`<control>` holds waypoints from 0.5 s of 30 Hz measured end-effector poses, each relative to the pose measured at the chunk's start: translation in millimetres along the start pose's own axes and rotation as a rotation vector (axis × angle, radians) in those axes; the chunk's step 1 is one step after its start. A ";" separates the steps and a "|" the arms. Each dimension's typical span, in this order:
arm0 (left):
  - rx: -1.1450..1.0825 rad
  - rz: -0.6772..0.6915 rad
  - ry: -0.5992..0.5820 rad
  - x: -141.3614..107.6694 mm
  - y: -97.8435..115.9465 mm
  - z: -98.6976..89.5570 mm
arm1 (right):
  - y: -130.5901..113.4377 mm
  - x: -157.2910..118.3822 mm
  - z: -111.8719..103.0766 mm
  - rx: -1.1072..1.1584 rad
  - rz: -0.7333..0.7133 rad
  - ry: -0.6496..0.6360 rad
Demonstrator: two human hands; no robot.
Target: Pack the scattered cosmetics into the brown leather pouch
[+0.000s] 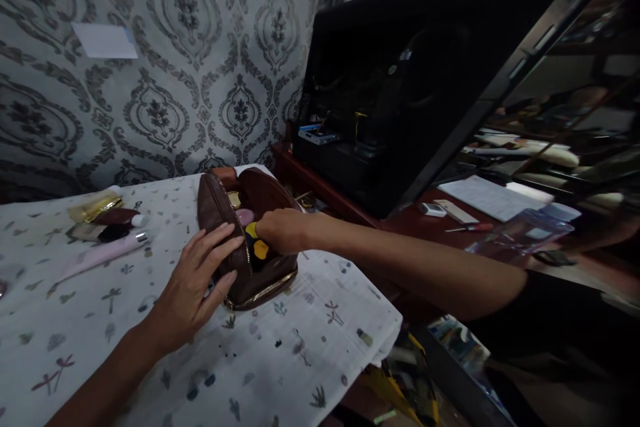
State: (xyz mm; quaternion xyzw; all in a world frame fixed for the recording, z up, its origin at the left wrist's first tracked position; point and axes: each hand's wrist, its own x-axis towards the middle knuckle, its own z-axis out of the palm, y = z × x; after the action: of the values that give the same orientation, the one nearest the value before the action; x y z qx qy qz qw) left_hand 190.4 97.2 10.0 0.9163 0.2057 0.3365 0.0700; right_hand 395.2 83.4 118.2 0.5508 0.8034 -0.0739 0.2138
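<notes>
A brown zippered pouch (267,290) lies unzipped on the patterned white cloth, its opening facing up and its gold zip teeth showing. My left hand (193,280) rests against the pouch's near left side, fingers stretched out and apart. Inside the pouch opening is my right hand (283,230), its fingers curled down; what they grip, if anything, is hidden. Right beside those fingers, a yellow-and-dark item (260,249) shows in the pouch. A pink rounded item (245,216) and a small pale yellow one (234,199) also sit inside it.
On the cloth (200,387) at left lie a gold tube (95,207), a dark red tube (117,217) with a white cap and a pale pink tube (100,257). A large black screen (400,93) stands behind on a red-brown desk (415,230) with papers (487,197).
</notes>
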 end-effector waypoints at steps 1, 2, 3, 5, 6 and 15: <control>0.000 -0.002 0.000 0.0 -0.2 0.3 | -2.0 1.4 0.4 -0.014 0.007 -0.027; 0.001 -0.001 0.001 0.0 -0.3 0.6 | -3.5 3.0 0.6 -0.025 0.009 -0.056; 0.002 0.000 0.001 0.1 -0.5 0.9 | -4.4 4.6 0.6 -0.033 0.009 -0.082; 0.004 0.001 0.000 0.1 -0.6 1.2 | -4.3 7.2 0.1 -0.035 -0.003 -0.107; 0.005 0.001 0.000 0.0 -0.7 1.3 | -3.5 8.2 -0.4 -0.028 -0.015 -0.112; 0.003 0.002 -0.004 1.2 1.3 -1.2 | -3.8 0.8 -6.9 -0.060 -0.041 -0.137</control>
State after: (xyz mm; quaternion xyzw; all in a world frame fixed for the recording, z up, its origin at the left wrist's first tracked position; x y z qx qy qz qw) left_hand 190.9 96.5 12.0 0.9172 0.2050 0.3345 0.0687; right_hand 389.7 85.1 123.6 0.5212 0.7999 -0.0916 0.2830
